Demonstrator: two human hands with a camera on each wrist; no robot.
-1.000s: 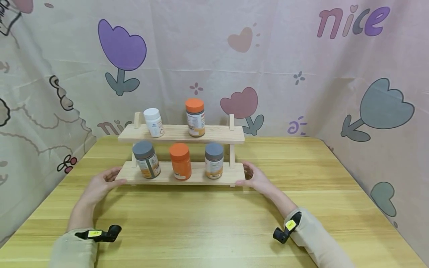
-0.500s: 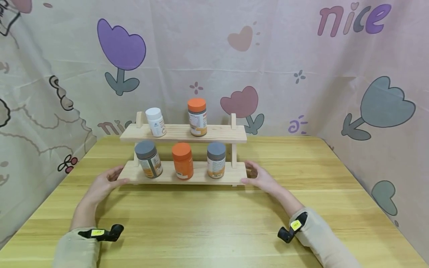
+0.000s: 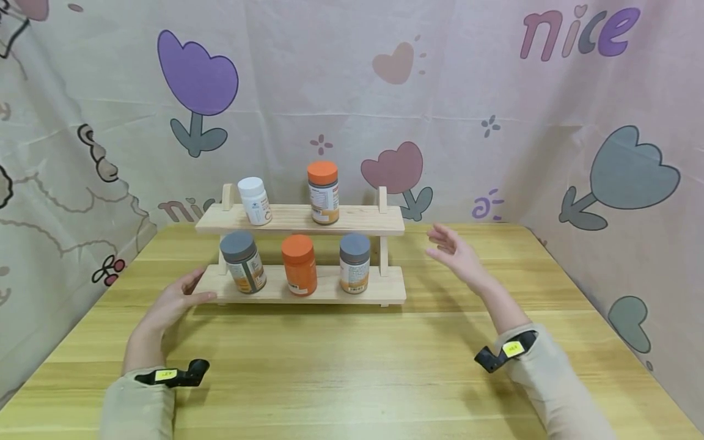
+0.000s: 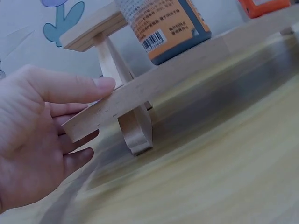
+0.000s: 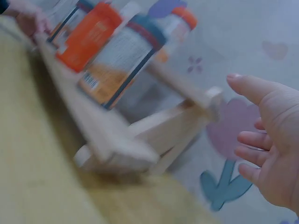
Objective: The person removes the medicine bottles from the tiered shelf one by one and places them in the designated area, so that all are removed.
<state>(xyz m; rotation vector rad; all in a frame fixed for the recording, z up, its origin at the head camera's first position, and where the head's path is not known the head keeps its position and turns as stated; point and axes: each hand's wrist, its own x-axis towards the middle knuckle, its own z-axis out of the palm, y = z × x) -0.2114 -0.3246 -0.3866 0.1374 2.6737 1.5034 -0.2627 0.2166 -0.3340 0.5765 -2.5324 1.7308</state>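
A two-tier wooden shelf (image 3: pixel 379 287) stands on the table, bearing several upright bottles. My left hand (image 3: pixel 170 302) holds the left end of its lower board; in the left wrist view the thumb (image 4: pixel 79 87) lies over the board and the other fingers bend round its end. To the right of the shelf and apart from it, my right hand (image 3: pixel 456 253) is raised with loose fingers, holding nothing. The lower tier carries a grey-capped bottle (image 3: pixel 244 263), an orange bottle (image 3: pixel 299 266) and another grey-capped bottle (image 3: pixel 354 263). Above are a white bottle (image 3: pixel 255 201) and an orange-capped bottle (image 3: pixel 323 192).
The wood-grain table (image 3: pixel 352 366) spreads in front of the shelf and to both sides. A printed cloth (image 3: pixel 308 73) with flowers and lettering hangs behind it and along the sides. Each sleeve carries a black wrist camera (image 3: pixel 173 374).
My right hand has let go of the shelf's right end and moved up and to the right. The left hand stays at the left end. The shelf shifted slightly right earlier, then stopped.
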